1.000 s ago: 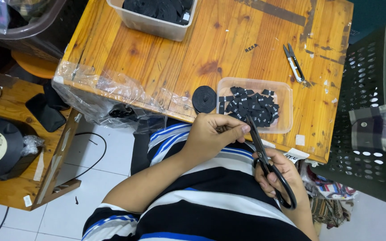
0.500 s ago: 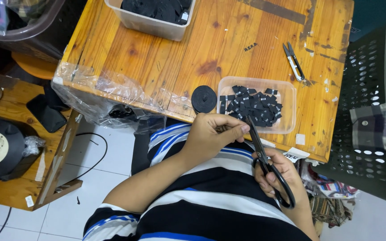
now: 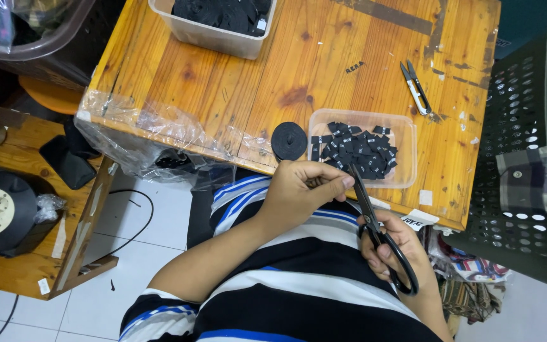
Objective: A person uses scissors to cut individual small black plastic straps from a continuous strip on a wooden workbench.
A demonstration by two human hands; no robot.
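Fingers [image 3: 333,182] of my left hand [image 3: 302,190] pinched a black strip at the scissors [image 3: 375,225]' blades. My right hand [image 3: 397,250] gripped the scissor handles, below the tray of cut pieces [image 3: 362,149] on the worktop [image 3: 286,69].

Our left hand [image 3: 302,190] was curled, fingertips pinched; right hand [image 3: 395,250] gripped w/ fingers closed, wrist bent back.

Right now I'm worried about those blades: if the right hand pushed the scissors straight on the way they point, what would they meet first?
Probably the left hand's fingertips, beside the scissors' tips; beyond them, the clear tray of black pieces. Depth is unclear.
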